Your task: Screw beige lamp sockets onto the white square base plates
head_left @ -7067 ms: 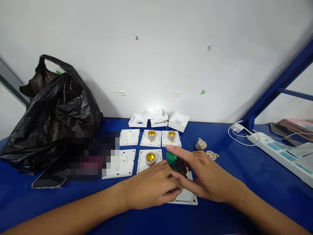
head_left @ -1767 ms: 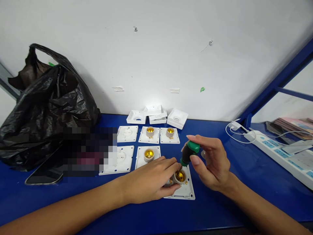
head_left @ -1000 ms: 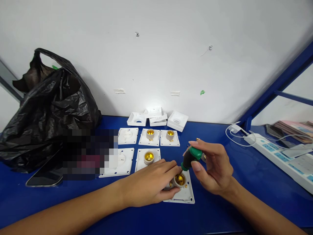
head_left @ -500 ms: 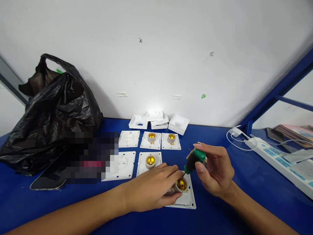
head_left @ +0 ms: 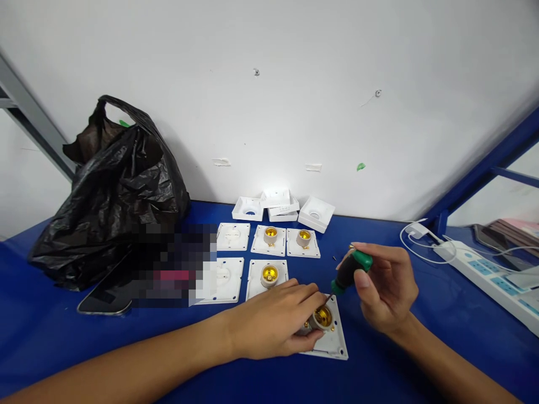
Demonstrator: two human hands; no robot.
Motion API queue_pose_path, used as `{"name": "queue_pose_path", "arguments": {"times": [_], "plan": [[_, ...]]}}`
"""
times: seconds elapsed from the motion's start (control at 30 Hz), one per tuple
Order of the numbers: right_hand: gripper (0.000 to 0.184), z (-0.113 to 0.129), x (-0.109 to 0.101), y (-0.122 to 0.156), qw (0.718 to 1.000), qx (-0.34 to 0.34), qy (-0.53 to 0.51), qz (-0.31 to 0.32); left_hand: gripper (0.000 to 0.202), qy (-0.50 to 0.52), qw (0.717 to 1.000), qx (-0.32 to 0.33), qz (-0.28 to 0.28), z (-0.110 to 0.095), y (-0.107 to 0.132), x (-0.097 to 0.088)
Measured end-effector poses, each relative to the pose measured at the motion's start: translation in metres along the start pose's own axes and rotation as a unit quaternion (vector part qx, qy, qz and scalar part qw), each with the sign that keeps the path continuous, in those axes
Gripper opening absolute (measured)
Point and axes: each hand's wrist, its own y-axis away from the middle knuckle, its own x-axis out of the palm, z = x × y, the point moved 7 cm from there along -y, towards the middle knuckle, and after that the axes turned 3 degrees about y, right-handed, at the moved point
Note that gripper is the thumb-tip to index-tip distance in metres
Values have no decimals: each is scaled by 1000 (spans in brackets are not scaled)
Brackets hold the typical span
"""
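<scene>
My left hand lies on a white square plate on the blue table, fingers closed round the brass-lined lamp socket fixed on it. My right hand pinches a short screwdriver with a green and black handle. The screwdriver leans down to the left, and its thin tip reaches the socket's rim. Behind these lie several more white plates, some with brass sockets.
A black plastic bag and a phone sit at the left. White box covers stand by the wall. A white power strip with cables lies at the right, near a blue frame post.
The view has shifted left, so everything sits further right in the picture. My right hand has kept the screwdriver at the socket, and the left hand has stayed on it.
</scene>
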Motion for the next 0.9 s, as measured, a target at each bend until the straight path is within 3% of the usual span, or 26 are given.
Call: {"name": "queue_pose_path", "arguments": {"times": [0.13,0.27,0.63,0.9], "plan": [[32,-8,-5,7,999,24,-7,-34,33,-6,1000,2,-2,-1,-1,-1],[33,-3,-7,8,999,0,-3,-50,34,-6,1000,6,-3,-2,0,0],[40,0,-2,5,1000,-22,9,-17,35,-10,1000,10,8,0,2,3],[43,-7,-4,13,1000,4,-9,-2,34,18,1000,12,15,3,2,7]]}}
